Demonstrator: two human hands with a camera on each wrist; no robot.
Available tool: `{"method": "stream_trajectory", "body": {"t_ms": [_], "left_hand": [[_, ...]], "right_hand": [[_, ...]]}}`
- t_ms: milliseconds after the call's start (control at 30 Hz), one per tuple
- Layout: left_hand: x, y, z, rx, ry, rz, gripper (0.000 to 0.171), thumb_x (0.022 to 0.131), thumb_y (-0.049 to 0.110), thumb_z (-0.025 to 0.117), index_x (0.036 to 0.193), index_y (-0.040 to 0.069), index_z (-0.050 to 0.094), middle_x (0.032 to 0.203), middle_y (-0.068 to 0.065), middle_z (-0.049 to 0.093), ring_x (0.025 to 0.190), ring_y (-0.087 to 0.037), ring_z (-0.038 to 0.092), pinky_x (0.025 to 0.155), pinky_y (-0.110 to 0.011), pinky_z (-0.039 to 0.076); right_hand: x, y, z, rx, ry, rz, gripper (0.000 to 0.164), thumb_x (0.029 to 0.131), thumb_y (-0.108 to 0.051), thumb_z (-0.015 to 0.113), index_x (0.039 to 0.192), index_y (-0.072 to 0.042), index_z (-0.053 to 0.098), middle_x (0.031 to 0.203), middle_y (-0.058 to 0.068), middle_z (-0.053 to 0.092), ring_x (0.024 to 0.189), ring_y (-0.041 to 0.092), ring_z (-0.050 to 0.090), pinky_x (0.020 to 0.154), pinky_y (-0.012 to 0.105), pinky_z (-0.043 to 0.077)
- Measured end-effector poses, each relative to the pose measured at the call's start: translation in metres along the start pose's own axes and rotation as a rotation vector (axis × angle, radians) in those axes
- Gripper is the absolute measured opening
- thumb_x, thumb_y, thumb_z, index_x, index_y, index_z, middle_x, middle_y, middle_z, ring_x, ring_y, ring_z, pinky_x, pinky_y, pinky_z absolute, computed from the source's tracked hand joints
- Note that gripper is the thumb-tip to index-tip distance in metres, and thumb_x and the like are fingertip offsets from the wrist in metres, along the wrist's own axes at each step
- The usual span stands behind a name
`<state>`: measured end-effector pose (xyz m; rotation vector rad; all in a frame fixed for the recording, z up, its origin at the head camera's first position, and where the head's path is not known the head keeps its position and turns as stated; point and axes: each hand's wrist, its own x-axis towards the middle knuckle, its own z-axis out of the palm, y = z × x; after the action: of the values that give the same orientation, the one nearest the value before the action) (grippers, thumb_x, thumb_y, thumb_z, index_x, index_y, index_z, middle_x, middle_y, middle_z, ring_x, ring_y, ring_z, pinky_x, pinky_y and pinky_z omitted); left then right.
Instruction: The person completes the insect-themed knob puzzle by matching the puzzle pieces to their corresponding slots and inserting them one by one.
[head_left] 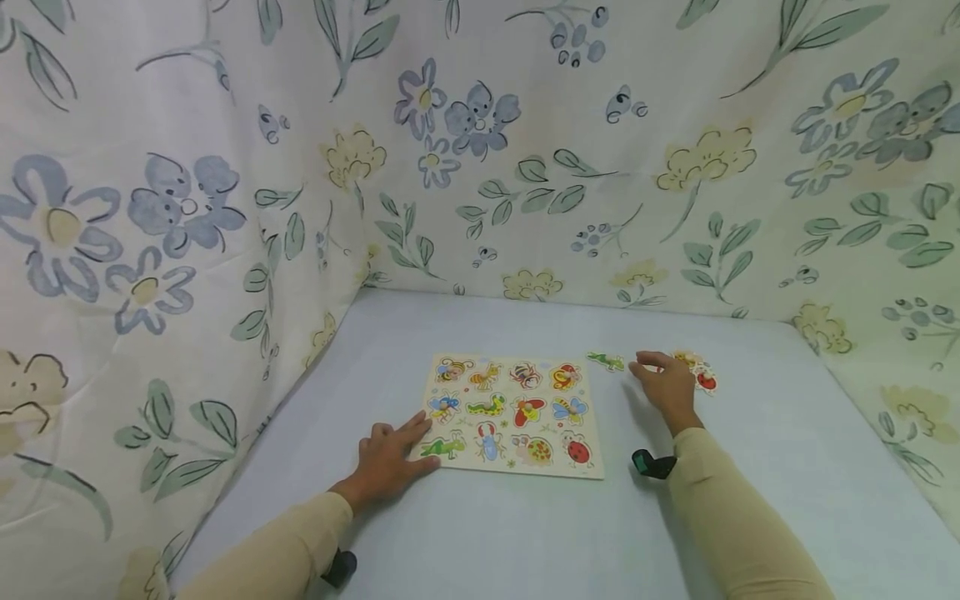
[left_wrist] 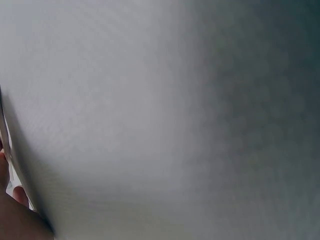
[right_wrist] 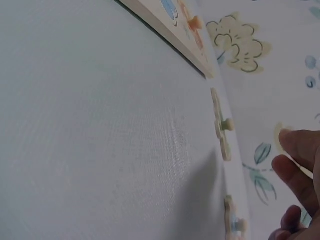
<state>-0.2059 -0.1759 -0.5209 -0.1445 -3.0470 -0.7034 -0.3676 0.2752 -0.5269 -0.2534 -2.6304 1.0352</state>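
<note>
A wooden knob puzzle board (head_left: 465,462) with colourful insect pictures lies flat on the table. My left hand (head_left: 390,458) rests at its lower left corner, fingers along the left edge and thumb at the lower edge. To the right of the board, my right hand (head_left: 667,385) is held above the table with its fingers loosely bent and nothing between them. Just left of its fingertips lies a loose green grasshopper piece (head_left: 606,361). Beyond the hand is a ladybug piece (head_left: 707,380) beside other pieces, partly hidden by it. A knobbed piece (right_wrist: 218,117) appears edge-on in the right wrist view.
The pale table (head_left: 517,533) meets a flower-printed cloth (head_left: 525,233) at the back and both sides. A dark wrist camera (head_left: 652,464) sticks out beside my right sleeve, another (head_left: 341,568) under the left. The left wrist view is mostly blurred table surface.
</note>
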Motion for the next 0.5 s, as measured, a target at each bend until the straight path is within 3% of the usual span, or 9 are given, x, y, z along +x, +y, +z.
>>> {"method": "stream_trajectory", "body": {"t_ms": [200,500], "left_hand": [[0.001,0.0,0.0,-0.003,0.0,-0.005,0.076,0.065,0.066,0.055,0.131,0.032,0.037,0.136,0.022,0.024,0.088,-0.017,0.027,0.068,-0.035,0.02],[0.001,0.0,-0.001,0.012,-0.001,-0.002,0.075,0.066,0.065,0.055,0.131,0.031,0.037,0.136,0.021,0.025,0.087,-0.017,0.028,0.068,-0.034,0.02]], "right_hand": [[-0.007,-0.032,-0.008,0.114,-0.091,0.066,0.039,0.078,-0.034,0.063,0.109,-0.01,0.061,0.11,0.01,0.058,0.114,0.03,0.037,0.089,0.048,0.026],[0.0,-0.041,0.0,0.1,-0.177,0.055,0.04,0.08,-0.034,0.06,0.113,-0.011,0.058,0.116,0.008,0.054,0.117,0.029,0.034,0.09,0.047,0.026]]}}
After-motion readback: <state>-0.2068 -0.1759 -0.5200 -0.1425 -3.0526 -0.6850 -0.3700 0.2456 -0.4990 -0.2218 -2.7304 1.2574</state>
